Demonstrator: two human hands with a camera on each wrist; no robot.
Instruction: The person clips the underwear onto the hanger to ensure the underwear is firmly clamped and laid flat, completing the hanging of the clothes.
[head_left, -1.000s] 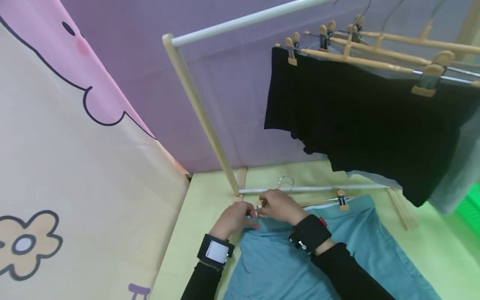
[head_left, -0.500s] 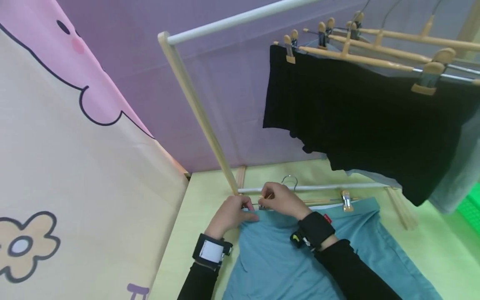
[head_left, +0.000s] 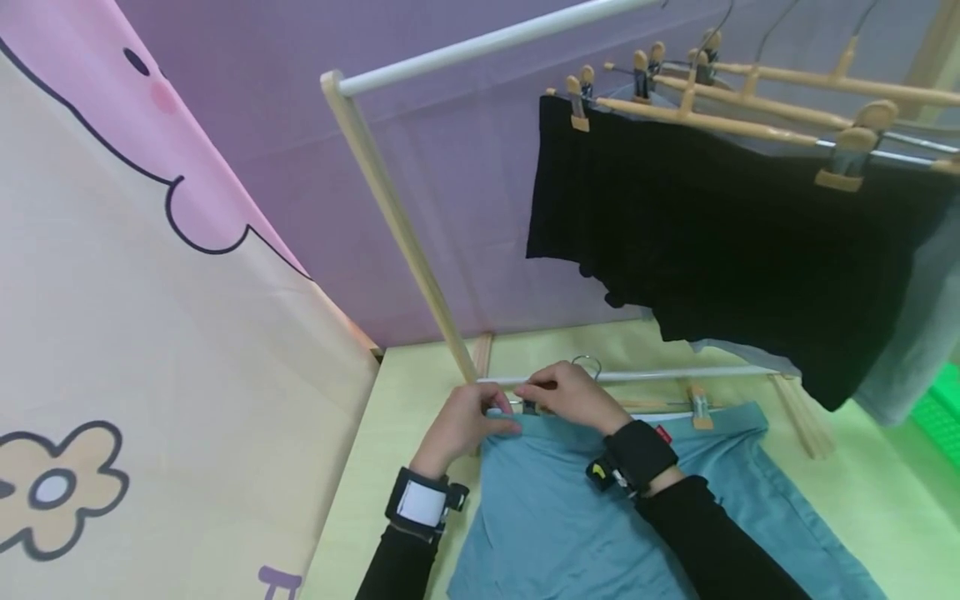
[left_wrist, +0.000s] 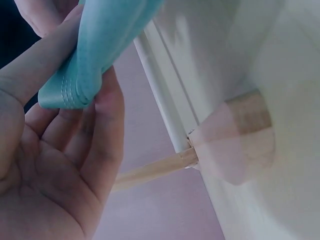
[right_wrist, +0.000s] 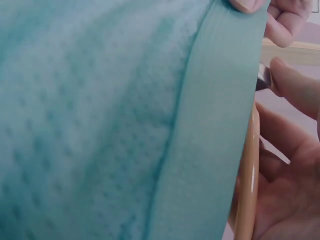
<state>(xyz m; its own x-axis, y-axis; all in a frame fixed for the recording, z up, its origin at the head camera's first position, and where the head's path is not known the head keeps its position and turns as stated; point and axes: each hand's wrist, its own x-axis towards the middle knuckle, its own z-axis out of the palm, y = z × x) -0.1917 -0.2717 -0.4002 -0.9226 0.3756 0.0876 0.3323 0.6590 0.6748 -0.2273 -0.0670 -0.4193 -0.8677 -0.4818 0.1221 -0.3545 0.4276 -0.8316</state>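
A teal garment (head_left: 555, 500) with a wide waistband and small red tag lies before me, its lower end out of view. My left hand (head_left: 467, 421) pinches the waistband's left corner between thumb and fingers; the left wrist view shows the cloth (left_wrist: 90, 65) folded there. Just right of it, my right hand (head_left: 576, 396) pinches the left clip (head_left: 529, 407) of a wooden hanger. In the right wrist view the clip's metal (right_wrist: 264, 77) shows at the thumb, beside the hanger bar (right_wrist: 247, 175). The hanger's right clip (head_left: 701, 408) sits on the waistband.
A clothes rack stands behind, with a wooden post (head_left: 397, 217), a white top rail (head_left: 495, 50) and a low white bar (head_left: 682, 373). Black shorts (head_left: 720, 217) and a grey garment (head_left: 911, 325) hang at upper right. A green basket (head_left: 933, 417) is at the right edge.
The hanger and the garment's waistband have shifted slightly to the right. My right hand has moved a little up and right with the clip; my left hand stays at the waistband corner.
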